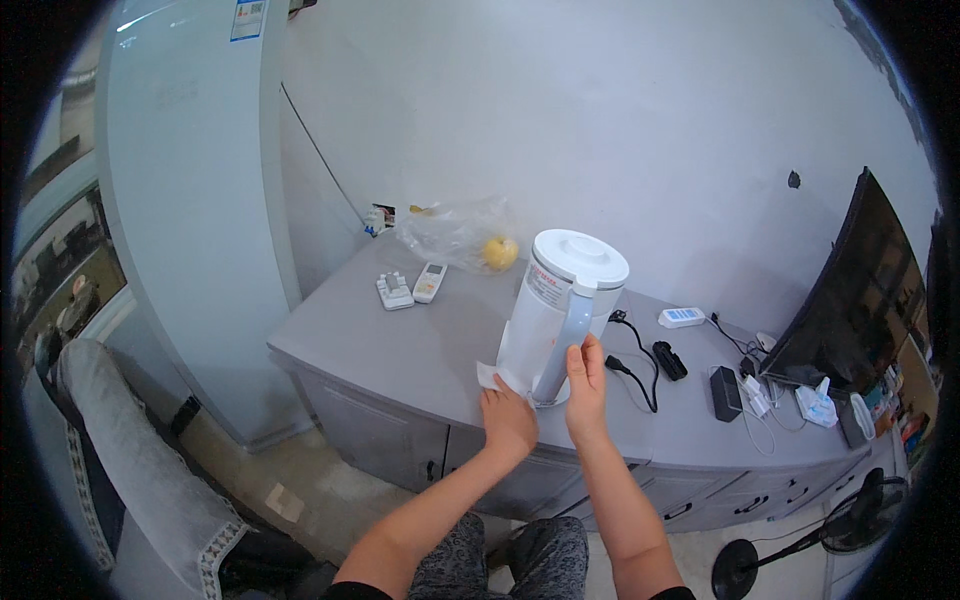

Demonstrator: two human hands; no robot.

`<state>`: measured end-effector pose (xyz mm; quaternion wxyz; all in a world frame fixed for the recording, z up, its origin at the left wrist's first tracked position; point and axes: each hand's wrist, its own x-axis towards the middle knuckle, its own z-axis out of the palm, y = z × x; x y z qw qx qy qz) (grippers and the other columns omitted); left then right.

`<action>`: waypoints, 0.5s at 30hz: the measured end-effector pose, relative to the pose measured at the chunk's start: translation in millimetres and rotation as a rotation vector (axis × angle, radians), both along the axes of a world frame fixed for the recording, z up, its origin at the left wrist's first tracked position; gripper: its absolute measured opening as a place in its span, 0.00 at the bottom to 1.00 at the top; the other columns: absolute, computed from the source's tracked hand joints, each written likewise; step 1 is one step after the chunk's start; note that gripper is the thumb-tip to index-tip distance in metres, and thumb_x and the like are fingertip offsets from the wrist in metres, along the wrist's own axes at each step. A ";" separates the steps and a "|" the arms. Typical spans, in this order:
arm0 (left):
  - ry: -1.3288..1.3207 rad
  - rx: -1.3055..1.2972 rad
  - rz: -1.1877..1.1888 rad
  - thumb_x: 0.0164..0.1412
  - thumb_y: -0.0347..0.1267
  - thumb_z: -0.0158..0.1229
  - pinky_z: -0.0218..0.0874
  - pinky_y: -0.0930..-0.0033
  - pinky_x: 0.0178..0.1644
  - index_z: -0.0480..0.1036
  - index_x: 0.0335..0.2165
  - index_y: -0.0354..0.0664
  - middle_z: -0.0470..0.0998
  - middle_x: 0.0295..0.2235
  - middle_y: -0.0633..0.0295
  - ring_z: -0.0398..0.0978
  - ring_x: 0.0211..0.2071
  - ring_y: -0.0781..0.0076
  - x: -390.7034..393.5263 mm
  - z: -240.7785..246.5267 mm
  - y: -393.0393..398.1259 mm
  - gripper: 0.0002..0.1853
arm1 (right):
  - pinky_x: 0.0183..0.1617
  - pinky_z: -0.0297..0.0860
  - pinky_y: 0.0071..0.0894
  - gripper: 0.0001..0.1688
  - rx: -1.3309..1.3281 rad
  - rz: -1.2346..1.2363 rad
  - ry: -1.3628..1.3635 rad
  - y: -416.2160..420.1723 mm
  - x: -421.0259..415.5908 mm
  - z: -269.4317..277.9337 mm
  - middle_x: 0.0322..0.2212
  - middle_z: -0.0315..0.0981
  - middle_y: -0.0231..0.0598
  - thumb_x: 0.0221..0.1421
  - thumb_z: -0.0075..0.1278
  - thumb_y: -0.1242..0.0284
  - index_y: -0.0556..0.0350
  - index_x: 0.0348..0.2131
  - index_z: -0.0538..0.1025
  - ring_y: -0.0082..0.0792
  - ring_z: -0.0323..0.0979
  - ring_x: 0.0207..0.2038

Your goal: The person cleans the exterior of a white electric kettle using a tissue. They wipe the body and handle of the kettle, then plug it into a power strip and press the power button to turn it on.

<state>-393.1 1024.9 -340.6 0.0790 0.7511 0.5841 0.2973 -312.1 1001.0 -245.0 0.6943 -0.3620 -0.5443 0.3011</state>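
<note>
A white electric kettle [525, 330] with a round lid and a pale grey-blue handle stands near the front edge of the grey cabinet top [442, 352]. My right hand [587, 386] is at the handle's lower part, with the thumb and fingers against it. At the kettle's lower left side, my left hand [510, 420] presses a white tissue or cloth [489, 374] with its fingers; the fingertips are partly hidden. Printed writing shows on the kettle's upper body.
A remote control [430, 283], a white device [394, 291] and a plastic bag [450, 232] with yellow fruit lie behind left. Black cable [654, 375], dark adapter [725, 394] and television [847, 300] are right. A fan [862, 517] stands on the floor; a grey sofa [142, 450] is left.
</note>
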 end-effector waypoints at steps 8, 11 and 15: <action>-0.002 0.144 -0.112 0.57 0.32 0.49 0.63 0.56 0.30 0.68 0.44 0.30 0.75 0.25 0.52 0.74 0.28 0.53 -38.4 6.2 -2.3 0.19 | 0.52 0.57 0.25 0.23 -0.068 0.059 0.002 -13.6 2.1 10.7 0.47 0.64 0.34 0.61 0.43 0.69 0.58 0.53 0.62 0.23 0.61 0.48; -0.242 0.196 -0.104 0.58 0.34 0.51 0.63 0.60 0.28 0.73 0.37 0.35 0.75 0.24 0.57 0.74 0.26 0.61 -44.1 23.3 2.2 0.13 | 0.51 0.59 0.25 0.24 -0.045 -0.045 -0.076 -14.9 6.2 -12.8 0.47 0.64 0.35 0.59 0.45 0.72 0.59 0.53 0.62 0.24 0.61 0.48; -0.811 -0.401 -0.289 0.60 0.34 0.49 0.63 0.66 0.29 0.74 0.31 0.35 0.75 0.25 0.61 0.73 0.27 0.69 -41.5 19.3 -20.4 0.13 | 0.54 0.59 0.35 0.24 -0.007 -0.379 -0.230 -58.2 -3.8 -57.9 0.49 0.63 0.46 0.55 0.48 0.73 0.61 0.50 0.65 0.39 0.62 0.51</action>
